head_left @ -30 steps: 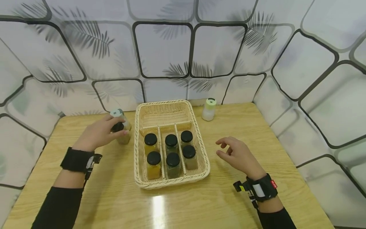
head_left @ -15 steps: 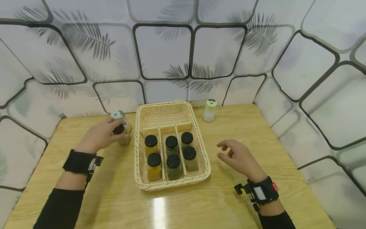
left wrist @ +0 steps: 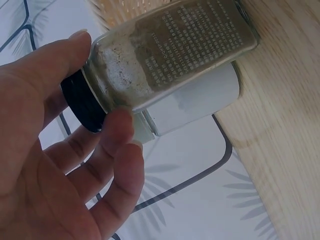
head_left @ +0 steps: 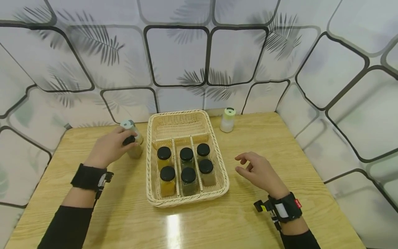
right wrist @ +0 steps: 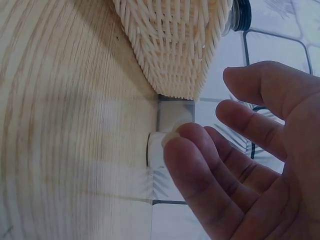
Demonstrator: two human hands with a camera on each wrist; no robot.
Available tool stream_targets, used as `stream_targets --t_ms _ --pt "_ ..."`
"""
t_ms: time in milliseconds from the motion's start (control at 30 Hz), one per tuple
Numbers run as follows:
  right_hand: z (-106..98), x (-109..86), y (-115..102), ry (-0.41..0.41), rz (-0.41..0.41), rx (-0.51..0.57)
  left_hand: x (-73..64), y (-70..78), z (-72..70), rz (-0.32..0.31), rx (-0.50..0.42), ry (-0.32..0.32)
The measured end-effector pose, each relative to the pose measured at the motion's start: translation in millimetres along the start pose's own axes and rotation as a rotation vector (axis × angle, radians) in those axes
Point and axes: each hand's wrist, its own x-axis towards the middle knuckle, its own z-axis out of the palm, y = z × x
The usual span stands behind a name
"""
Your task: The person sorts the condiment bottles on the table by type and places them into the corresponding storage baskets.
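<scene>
Left hand (head_left: 109, 148): thumb and fingers pinch the jar near its neck.
Jar (left wrist: 170, 55): glass, black cap, brownish powder, printed text; upright, left of the basket.
Pale-blue-capped shaker (head_left: 126, 123): just behind the jar.
Right hand (head_left: 260, 172): fingers loosely bent, thumb apart from them, right of the basket.
Basket (head_left: 148, 166): wicker; six black-capped jars (head_left: 168, 174), two per front compartment.
Green-capped shaker (head_left: 227, 124): on the table (head_left: 214, 226), behind right.

The head camera looks forward and down over the pale wooden desk (head_left: 124, 221); close-up wrist cameras face the left hand (left wrist: 25, 140) and right hand (right wrist: 285, 190), head and right-wrist views sharing the cream woven rectangular basket (head_left: 181, 129).
</scene>
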Motion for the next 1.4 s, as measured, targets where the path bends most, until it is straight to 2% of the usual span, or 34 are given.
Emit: stream_targets --t_ms 267,533,833,1133,1400 --pt "1.2 -2.7 4.3 0.023 -0.022 -0.011 -0.7 3.6 -1.7 -0.016 0.017 0.032" --pt "-1.1 -6.3 2.3 0.015 0.010 -0.001 -2.7 6.5 -1.8 -0.009 0.023 0.043" --pt "-0.9 -7.7 3.2 0.018 -0.004 0.000 -4.6 8.5 -3.3 -0.009 0.013 0.025" --pt "-1.2 -7.2 3.8 0.021 -0.015 -0.020 -4.3 8.0 -1.2 0.000 -0.053 0.023" --pt "-1.0 -8.5 5.9 0.032 -0.016 -0.008 -4.1 7.1 -2.9 0.034 -0.105 0.032"
